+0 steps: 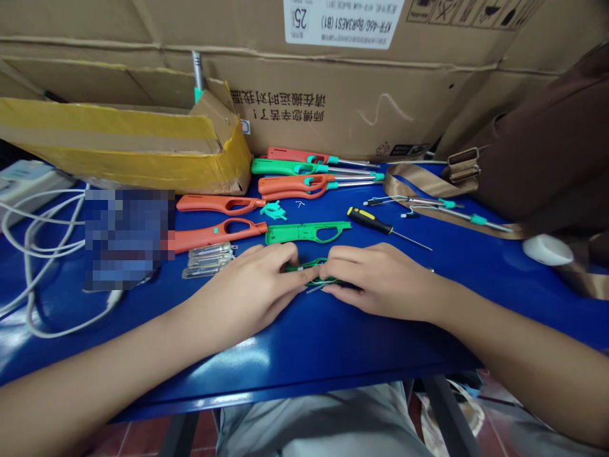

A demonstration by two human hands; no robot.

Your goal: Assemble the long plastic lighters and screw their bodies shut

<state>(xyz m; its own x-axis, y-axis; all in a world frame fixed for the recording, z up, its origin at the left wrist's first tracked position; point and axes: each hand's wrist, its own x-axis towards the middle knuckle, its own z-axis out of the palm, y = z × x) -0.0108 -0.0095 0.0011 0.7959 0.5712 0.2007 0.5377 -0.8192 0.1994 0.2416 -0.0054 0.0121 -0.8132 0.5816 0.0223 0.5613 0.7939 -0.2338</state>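
Between my two hands lies a green lighter casing half (pixel 314 262), with a thin pale wire and a small clear piece near its lower edge. My left hand (pixel 271 279) grips its left part, fingers bent over it. The fingers of my right hand (pixel 375 276) pinch its right part and hide most of it. Just beyond them rests another green casing half (pixel 304 233), hollow side up. Clear fuel tanks (pixel 208 260) lie in a row beside my left wrist. An orange casing half (pixel 219 235) is behind those tanks.
Assembled lighters (pixel 295 184) lie against the cardboard box (pixel 285 76). Teal triggers (pixel 273 211), a screwdriver (pixel 368 220) and metal lighter tubes with wires (pixel 492 223) are farther back. A yellow-taped carton (pixel 190 165) and white cables (pixel 31 279) occupy the left; a strap (pixel 404 181) is right.
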